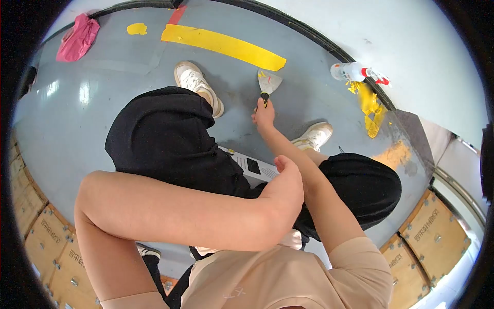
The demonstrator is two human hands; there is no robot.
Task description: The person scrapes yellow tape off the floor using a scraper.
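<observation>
My right hand (264,113) is closed around the black-and-yellow handle of a scraper (269,82). Its wide metal blade lies on the grey floor, just below the right end of a yellow tape strip (221,44), with small yellow bits on it. My left arm is bent across my body, and my left hand (291,180) is beside my right forearm. Most of its fingers are hidden; I see nothing held there. Between my legs, partly covered, is a light grey device (254,167) with a dark panel.
Against the wall at right lies a spray bottle (349,71) with a red nozzle, near crumpled yellow scraps (371,105). A pink cloth or bag (78,38), a yellow patch (137,29) and red tape (177,15) are at upper left. Wooden boxes (435,234) stand behind.
</observation>
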